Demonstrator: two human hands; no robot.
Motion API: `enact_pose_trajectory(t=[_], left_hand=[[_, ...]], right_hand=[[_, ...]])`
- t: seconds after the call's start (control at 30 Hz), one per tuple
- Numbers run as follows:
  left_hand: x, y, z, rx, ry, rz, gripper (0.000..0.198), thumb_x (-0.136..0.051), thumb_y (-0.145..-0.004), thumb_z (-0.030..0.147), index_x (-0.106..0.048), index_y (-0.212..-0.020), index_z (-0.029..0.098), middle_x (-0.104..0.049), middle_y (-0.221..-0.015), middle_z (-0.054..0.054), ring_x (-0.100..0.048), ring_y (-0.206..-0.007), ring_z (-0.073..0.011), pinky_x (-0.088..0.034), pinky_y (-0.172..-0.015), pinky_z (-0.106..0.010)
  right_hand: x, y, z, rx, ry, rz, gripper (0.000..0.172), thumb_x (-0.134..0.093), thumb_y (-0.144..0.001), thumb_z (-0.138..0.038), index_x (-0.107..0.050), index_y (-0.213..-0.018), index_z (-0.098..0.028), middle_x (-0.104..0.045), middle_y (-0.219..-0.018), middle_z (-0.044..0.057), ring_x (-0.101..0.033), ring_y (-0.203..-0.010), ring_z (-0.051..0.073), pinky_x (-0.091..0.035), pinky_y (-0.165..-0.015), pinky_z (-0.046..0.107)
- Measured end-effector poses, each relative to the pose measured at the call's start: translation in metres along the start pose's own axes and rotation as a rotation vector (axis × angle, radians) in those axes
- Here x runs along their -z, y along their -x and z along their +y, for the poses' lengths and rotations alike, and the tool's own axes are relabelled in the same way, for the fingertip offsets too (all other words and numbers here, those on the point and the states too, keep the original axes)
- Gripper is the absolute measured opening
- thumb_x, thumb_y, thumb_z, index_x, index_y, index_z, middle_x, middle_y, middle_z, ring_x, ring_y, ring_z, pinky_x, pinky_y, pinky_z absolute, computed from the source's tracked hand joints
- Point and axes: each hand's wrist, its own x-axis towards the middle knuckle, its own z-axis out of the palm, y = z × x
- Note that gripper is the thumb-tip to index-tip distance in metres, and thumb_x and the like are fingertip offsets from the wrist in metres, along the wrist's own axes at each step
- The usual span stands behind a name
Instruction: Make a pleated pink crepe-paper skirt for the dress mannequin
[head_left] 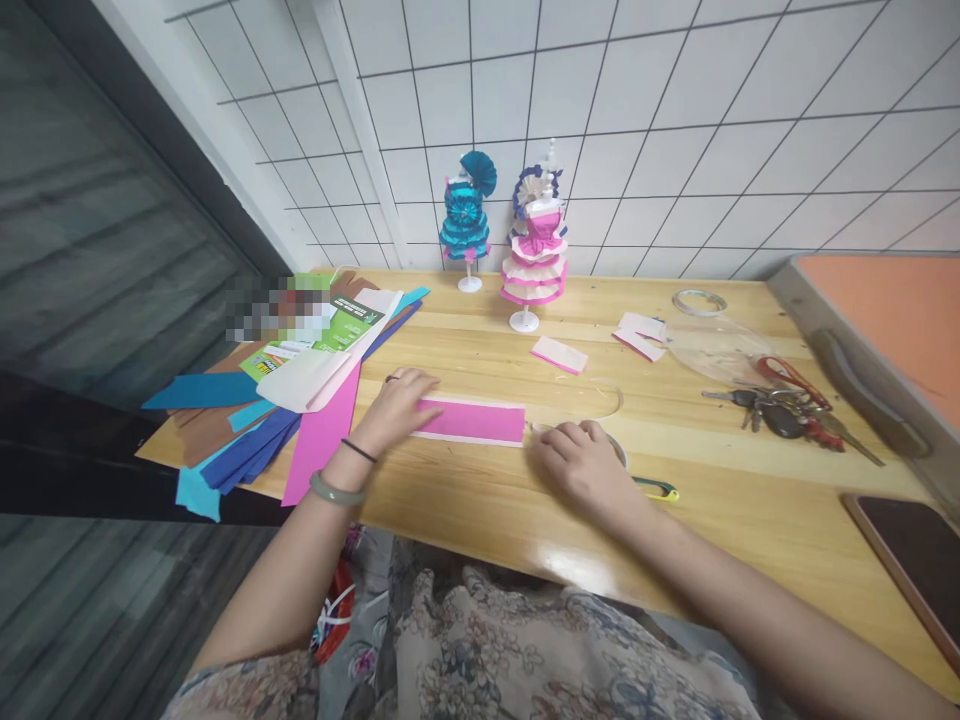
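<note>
A bright pink paper strip [474, 422] with white long edges lies flat on the table. My left hand [401, 405] rests on its left end, fingers stretched out and pressing down. Just past the strip's right end, my right hand [577, 458] is closed, its fingers curled over a roll of tape [621, 452]. Most of the roll is hidden under that hand. A green and yellow handled tool [658, 489] pokes out beside the right wrist; its other end is covered. Short folded pink and white paper pieces lie beyond the strip, one of them [560, 354] near the middle.
Blue, brown and pink paper sheets [322, 440] are heaped at left with a green packet [341, 325]. Small dress forms in teal [465, 222] and pink [534, 265] paper stand by the tiled wall. Keys [784, 415], a phone [911, 570] and an orange-topped case [885, 310] are at right.
</note>
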Motion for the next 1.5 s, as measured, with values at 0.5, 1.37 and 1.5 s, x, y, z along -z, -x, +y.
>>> enact_pose_trajectory(t=[0.5,1.37,1.5], left_hand=[[-0.022,0.048,0.044,-0.121,-0.05,0.045,0.024,-0.05,-0.085,0.026,-0.057,-0.106,0.018,-0.06,-0.104,-0.009,-0.05,-0.102,-0.0232,-0.04,-0.089,-0.04],[-0.033,0.023,0.026,-0.128,-0.097,0.102,0.024,-0.047,-0.085,0.017,-0.058,-0.106,0.015,-0.063,-0.095,-0.009,-0.052,-0.095,-0.0222,-0.039,-0.084,-0.037],[-0.022,0.028,0.018,-0.175,-0.23,0.051,0.021,-0.044,-0.086,0.014,-0.059,-0.101,0.016,-0.062,-0.091,-0.009,-0.051,-0.096,-0.023,-0.037,-0.084,-0.039]], right_hand=[[-0.008,-0.036,0.0,0.079,0.053,-0.057,0.021,-0.047,-0.087,-0.012,-0.058,-0.07,-0.014,-0.058,-0.074,0.009,-0.04,-0.074,0.02,-0.021,-0.066,0.034],[-0.025,-0.052,0.008,-0.045,0.028,-0.076,0.017,-0.046,-0.088,-0.014,-0.062,-0.081,-0.013,-0.062,-0.08,0.01,-0.045,-0.079,0.021,-0.021,-0.069,0.035],[-0.026,-0.051,0.009,-0.042,0.026,-0.08,0.016,-0.048,-0.088,-0.014,-0.062,-0.082,-0.013,-0.062,-0.08,0.01,-0.044,-0.08,0.021,-0.021,-0.069,0.034]])
